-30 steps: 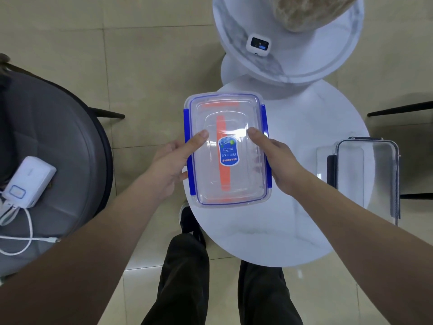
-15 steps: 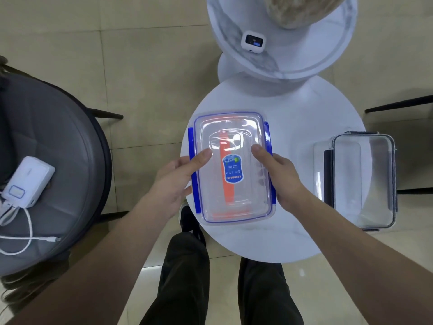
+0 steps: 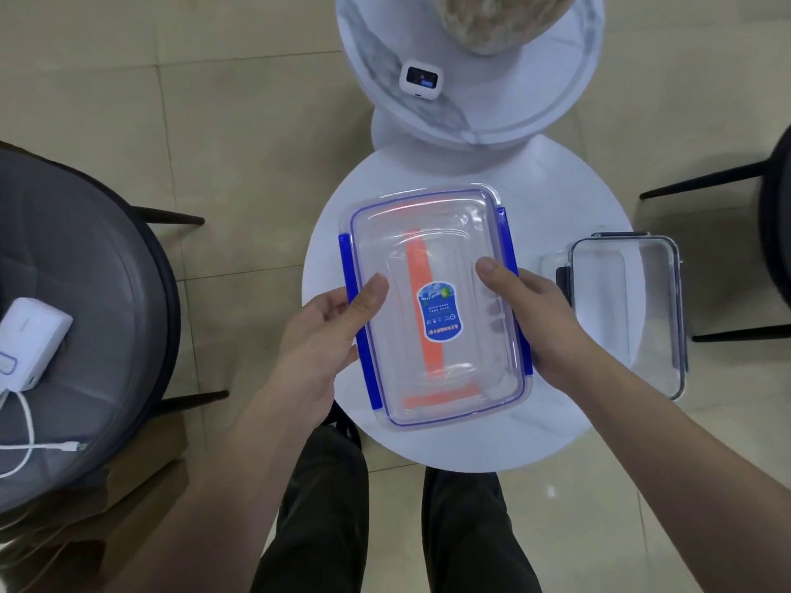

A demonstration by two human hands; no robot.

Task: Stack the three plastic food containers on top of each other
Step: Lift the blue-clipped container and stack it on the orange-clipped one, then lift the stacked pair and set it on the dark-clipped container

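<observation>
A clear plastic container with blue clips (image 3: 432, 250) and a blue label lies over the round white table (image 3: 552, 194). An orange-trimmed container shows through it from underneath, so the two appear stacked. My left hand (image 3: 325, 336) grips its left long side, thumb on the lid. My right hand (image 3: 535, 323) grips the right side the same way. A third clear container with dark clips (image 3: 629, 310) sits at the table's right edge, apart from the others.
A taller round marble table (image 3: 556, 104) stands behind, carrying a small white device (image 3: 420, 78) and a beige object (image 3: 492, 19). A grey round chair (image 3: 85, 301) at the left holds a white power bank (image 3: 30, 340) with a cable. My legs are below the table.
Both hands have brought the blue-clipped container down and toward me over the table. The camera view shifted, so the dark-clipped container now shows more fully at the right.
</observation>
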